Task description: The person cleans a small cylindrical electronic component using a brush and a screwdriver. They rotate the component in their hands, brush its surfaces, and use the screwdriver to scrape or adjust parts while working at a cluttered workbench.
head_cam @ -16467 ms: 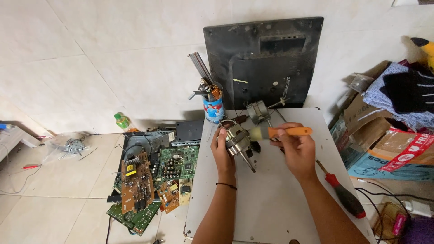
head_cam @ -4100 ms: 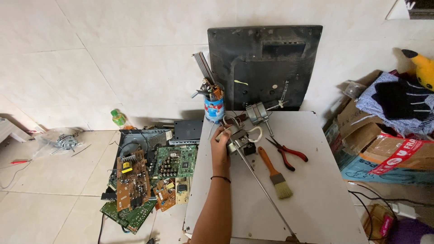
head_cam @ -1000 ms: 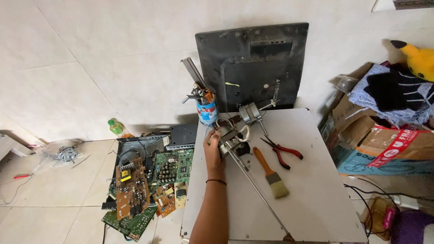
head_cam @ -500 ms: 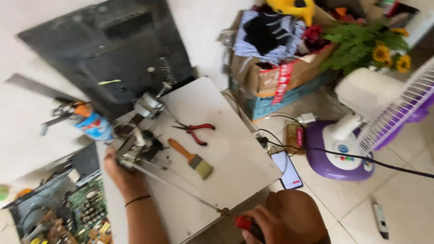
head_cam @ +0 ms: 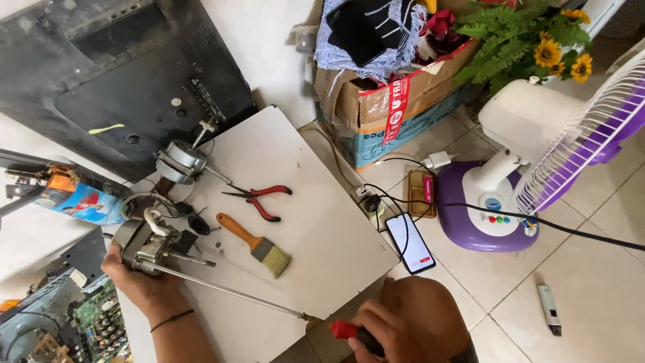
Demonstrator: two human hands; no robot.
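My left hand [head_cam: 138, 282] grips a small metal fan motor [head_cam: 149, 243] at the left edge of a white board [head_cam: 316, 222]; a long thin metal rod [head_cam: 228, 292] runs from beside the motor toward the board's near corner. My right hand [head_cam: 383, 333] is low, beside my knee, closed around a red-and-black screwdriver handle [head_cam: 346, 331]. On the board lie an orange-handled paintbrush [head_cam: 255, 245], red-handled pliers [head_cam: 259, 198] and a second motor [head_cam: 180, 161] with wires.
A black TV back panel [head_cam: 121, 74] leans on the wall. A tin of tools [head_cam: 74, 195] and green circuit boards [head_cam: 94, 323] sit at left. On the tiles: a phone [head_cam: 411, 242], a purple-and-white fan [head_cam: 537, 161], a cardboard box of clothes [head_cam: 390, 101], yellow artificial flowers [head_cam: 537, 40].
My view has swung right and down from the wall to the floor. My right hand has come into sight holding the red-handled screwdriver. My left hand stays on the motor.
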